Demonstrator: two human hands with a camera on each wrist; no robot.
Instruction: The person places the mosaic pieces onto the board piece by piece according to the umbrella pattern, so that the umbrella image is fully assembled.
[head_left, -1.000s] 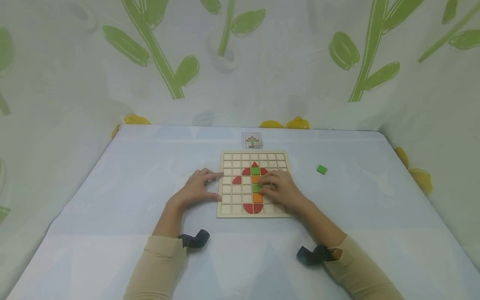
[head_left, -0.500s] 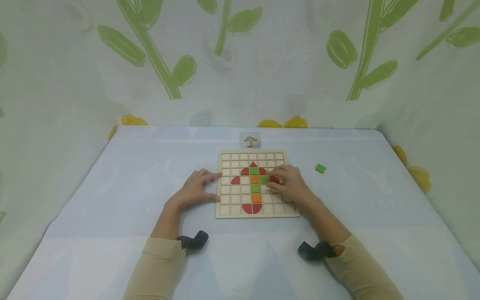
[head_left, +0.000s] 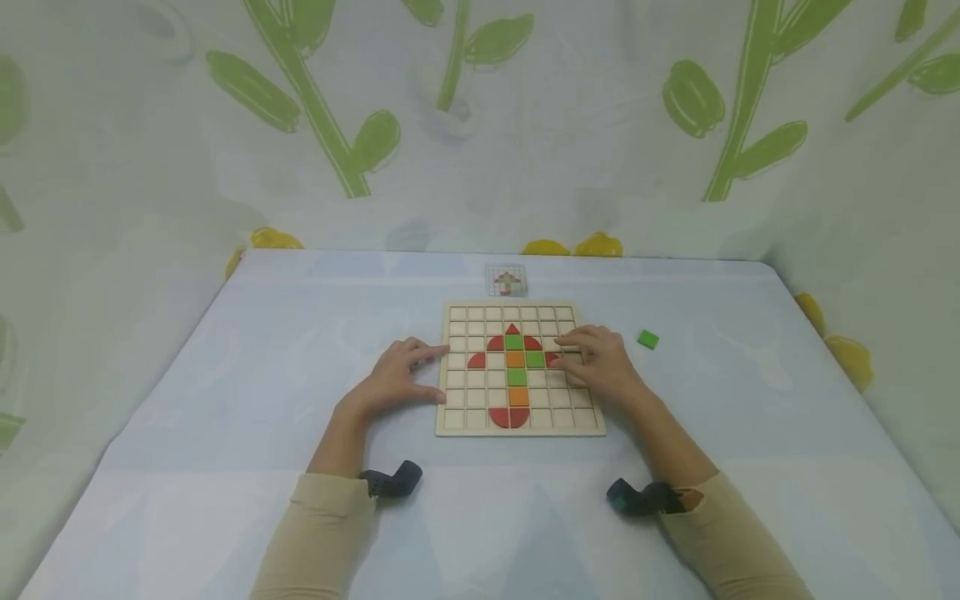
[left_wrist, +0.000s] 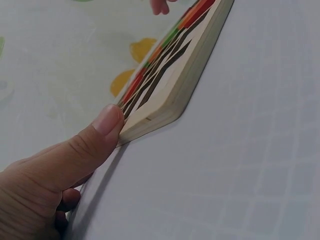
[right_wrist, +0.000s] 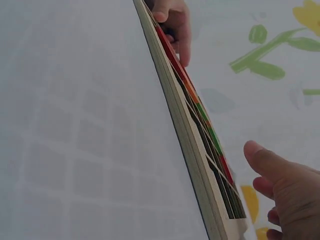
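A square wooden grid board (head_left: 497, 378) lies flat, bearing red, green and orange pieces. Its middle column has a red triangle (head_left: 512, 329) on top, with green and orange squares below. Right of the upper orange square (head_left: 515, 359) sits a green square (head_left: 535, 359). My left hand (head_left: 399, 373) touches the board's left edge with thumb and forefinger spread apart. In the left wrist view its thumb (left_wrist: 107, 122) is against the edge. Over the right side of the board is my right hand (head_left: 600, 362), thumb and fingers parted, holding nothing. It partly covers a red piece (head_left: 552, 359).
A loose green square (head_left: 648, 339) lies on the table right of the board. Behind the board is a small card (head_left: 507, 281) with a printed grid pattern. The pale cloth-covered table (head_left: 480, 517) meets a leaf-patterned wall at the back.
My right hand has moved right, off the middle column. It set a green square right of the upper orange one and released it. The left hand has stayed at the edge.
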